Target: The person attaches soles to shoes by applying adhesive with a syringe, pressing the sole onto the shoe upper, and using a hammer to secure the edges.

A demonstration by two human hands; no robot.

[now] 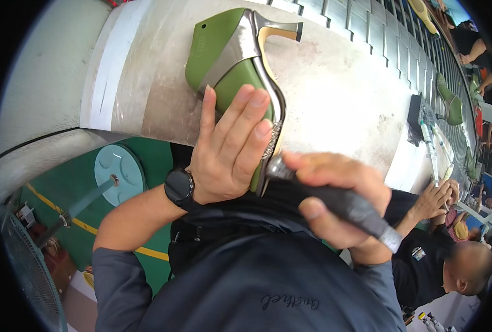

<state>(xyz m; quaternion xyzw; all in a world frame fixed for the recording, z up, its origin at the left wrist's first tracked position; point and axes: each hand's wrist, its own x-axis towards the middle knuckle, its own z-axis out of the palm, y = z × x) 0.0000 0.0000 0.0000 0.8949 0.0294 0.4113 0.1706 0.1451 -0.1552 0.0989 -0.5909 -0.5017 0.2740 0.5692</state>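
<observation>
Leaning over the bench, I see one person in a dark shirt (246, 276) with one line of dark script across it. One black watch (179, 187) circles the left wrist. The right hand (340, 185) is wrapped around one dark tool (362, 216), its metal head by the shoe's toe end. The left hand (223, 152) lies over one silver heeled shoe (237, 55); its thumb is hidden, so I can't tell whether it grips. The shoe lies on its side at the edge of the workbench (334, 94), around one green form (215, 41) bearing faint marks. Farther off are one co-worker's two hands (434, 202), then one green heeled shoe (452, 108) on metal rollers (392, 44).
</observation>
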